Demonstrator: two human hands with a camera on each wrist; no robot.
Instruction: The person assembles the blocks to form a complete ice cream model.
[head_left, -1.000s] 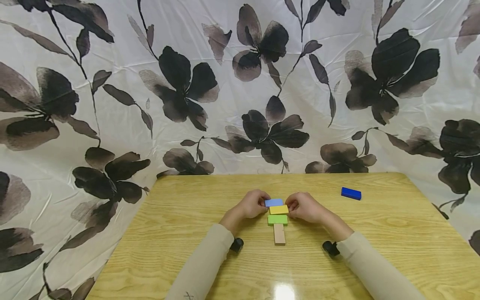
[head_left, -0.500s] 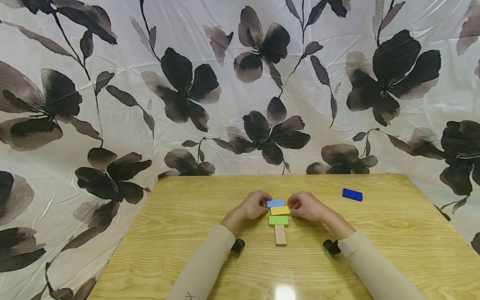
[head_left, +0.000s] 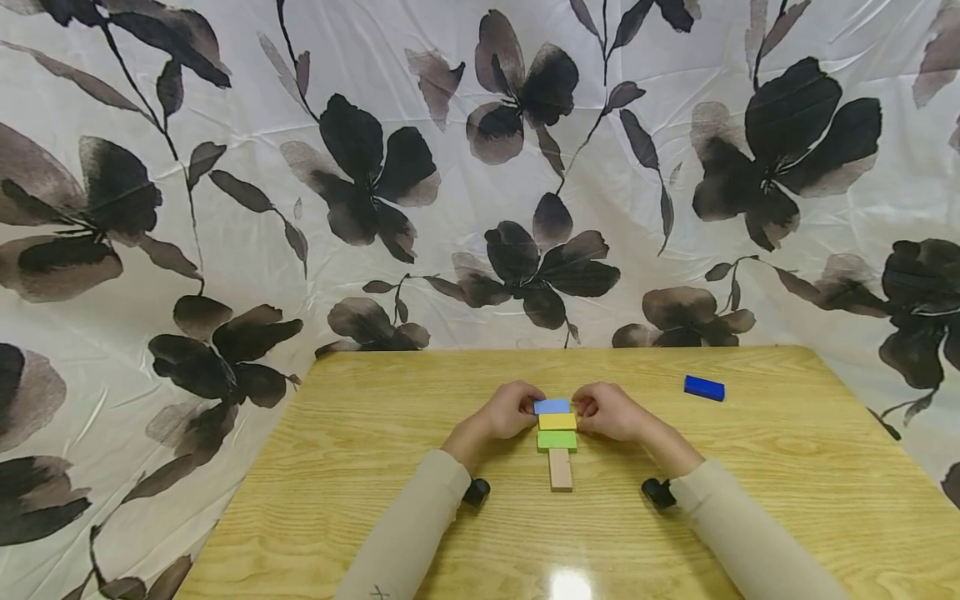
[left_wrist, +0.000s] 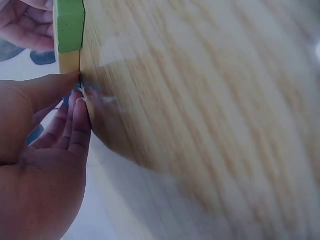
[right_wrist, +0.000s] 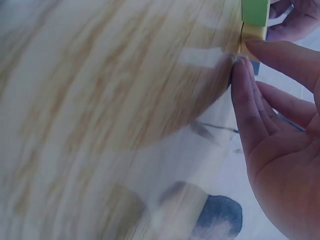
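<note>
On the table, a light blue block (head_left: 552, 407), a yellow block (head_left: 557, 422) and a green block (head_left: 557, 440) lie crosswise in a row, one against another. Below them a plain wooden block (head_left: 560, 471) points lengthwise toward me. My left hand (head_left: 512, 410) is at the left ends of the light blue and yellow blocks, its thumb touching the yellow one (left_wrist: 69, 62). At the opposite ends is my right hand (head_left: 609, 412), thumb pressing the yellow block (right_wrist: 250, 49). In both wrist views the fingers reach forward, fairly straight, and the light blue block is mostly hidden.
A dark blue block (head_left: 704, 388) lies apart at the back right of the wood-grain table (head_left: 360, 467). Behind the table's far edge hangs a white cloth (head_left: 465, 192) with dark flower prints. A black wrist camera (head_left: 476, 492) sits under each sleeve cuff.
The yellow block has shifted slightly left and now lines up more evenly with the green one. My right hand has moved a little left; the left hand stays at the blocks' ends.
</note>
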